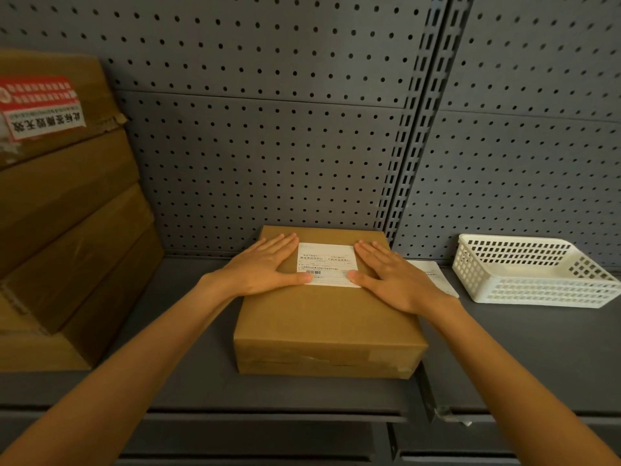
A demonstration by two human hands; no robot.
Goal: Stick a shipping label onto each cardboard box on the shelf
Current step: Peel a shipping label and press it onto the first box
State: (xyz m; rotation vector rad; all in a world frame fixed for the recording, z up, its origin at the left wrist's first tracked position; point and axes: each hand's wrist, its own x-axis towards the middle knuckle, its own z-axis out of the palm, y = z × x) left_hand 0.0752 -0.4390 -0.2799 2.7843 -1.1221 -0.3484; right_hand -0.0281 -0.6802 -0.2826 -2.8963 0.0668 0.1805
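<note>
A flat cardboard box point(326, 317) lies on the grey shelf point(188, 381) in front of me. A white shipping label point(327, 262) with a barcode sits on the far half of its top. My left hand point(265, 267) lies flat on the box at the label's left edge, fingers straight, thumb on the label's lower left corner. My right hand point(393, 275) lies flat at the label's right edge, its thumb on the lower right corner. Both palms press down on the box top.
A stack of larger cardboard boxes point(67, 230) stands at the left; the top one bears a red and white sticker point(40, 105). A white plastic basket point(534, 270) sits at the right. A white sheet point(433, 275) lies between it and my right hand. Pegboard wall point(268, 146) behind.
</note>
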